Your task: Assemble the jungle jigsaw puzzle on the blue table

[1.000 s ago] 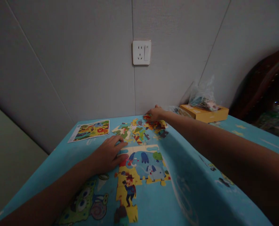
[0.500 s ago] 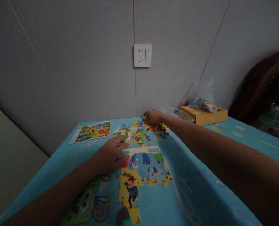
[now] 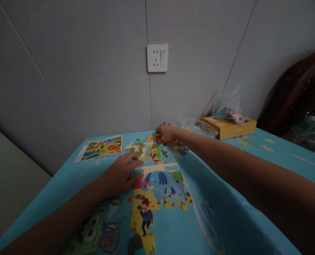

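A partly joined jigsaw puzzle (image 3: 161, 186) lies on the blue tablecloth, with two elephants across its top and a figure in a hat down its left side. My left hand (image 3: 122, 173) rests at its upper left edge, fingers apart, thumb and fingertips touching the border. Farther off, near the wall, lies a pile of loose puzzle pieces (image 3: 157, 153). My right hand (image 3: 167, 132) reaches over the back of this pile with its fingers curled down among orange and red pieces. Its fingertips are partly hidden, so what they pinch does not show.
A printed picture sheet (image 3: 101, 148) lies at the back left. At the back right stands a yellow box (image 3: 234, 131) with a clear plastic bag (image 3: 228, 106) on top. More clear plastic (image 3: 194, 125) lies beside it. A wall socket (image 3: 157, 58) is above the table.
My right hand has shifted slightly left over the loose pieces, and its fingers are curled more. My left hand stays on the puzzle's edge. The whole view has shifted a little.
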`<action>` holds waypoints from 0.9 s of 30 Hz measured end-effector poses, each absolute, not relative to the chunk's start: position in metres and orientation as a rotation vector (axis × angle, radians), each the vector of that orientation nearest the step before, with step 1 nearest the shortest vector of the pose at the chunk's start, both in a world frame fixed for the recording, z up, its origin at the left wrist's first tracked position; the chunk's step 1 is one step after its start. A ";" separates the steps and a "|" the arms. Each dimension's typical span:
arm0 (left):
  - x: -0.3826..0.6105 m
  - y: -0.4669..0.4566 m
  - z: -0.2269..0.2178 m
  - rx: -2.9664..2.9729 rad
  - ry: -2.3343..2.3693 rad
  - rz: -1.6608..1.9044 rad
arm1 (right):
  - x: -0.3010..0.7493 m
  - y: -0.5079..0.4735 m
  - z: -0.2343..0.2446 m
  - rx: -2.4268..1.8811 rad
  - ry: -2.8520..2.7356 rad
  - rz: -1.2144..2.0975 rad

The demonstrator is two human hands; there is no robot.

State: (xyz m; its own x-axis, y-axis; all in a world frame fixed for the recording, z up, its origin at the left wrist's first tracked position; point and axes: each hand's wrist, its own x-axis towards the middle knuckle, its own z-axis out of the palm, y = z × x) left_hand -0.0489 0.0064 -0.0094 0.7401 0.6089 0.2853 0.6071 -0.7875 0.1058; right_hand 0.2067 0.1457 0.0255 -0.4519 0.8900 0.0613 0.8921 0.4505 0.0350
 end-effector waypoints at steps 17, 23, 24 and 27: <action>-0.044 0.010 -0.011 2.936 1.027 0.564 | 0.219 -0.022 -0.004 -1.086 -1.991 0.432; -0.036 0.004 -0.010 2.985 0.947 0.661 | 0.209 -0.005 -0.011 -1.030 -2.174 0.260; -0.034 0.001 -0.009 2.989 0.915 0.691 | 0.209 -0.005 -0.012 -1.022 -2.189 0.239; -0.030 -0.008 -0.007 2.974 0.833 0.764 | 0.208 -0.008 -0.015 -0.966 -2.224 0.208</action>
State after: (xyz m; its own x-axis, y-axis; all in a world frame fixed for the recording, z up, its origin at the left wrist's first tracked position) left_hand -0.0299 -0.0083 -0.0068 0.7477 0.4797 0.4593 0.4988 -0.8622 0.0884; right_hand 0.2084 -0.0078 -0.0146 -0.4828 0.6938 0.5344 0.5825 0.7101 -0.3956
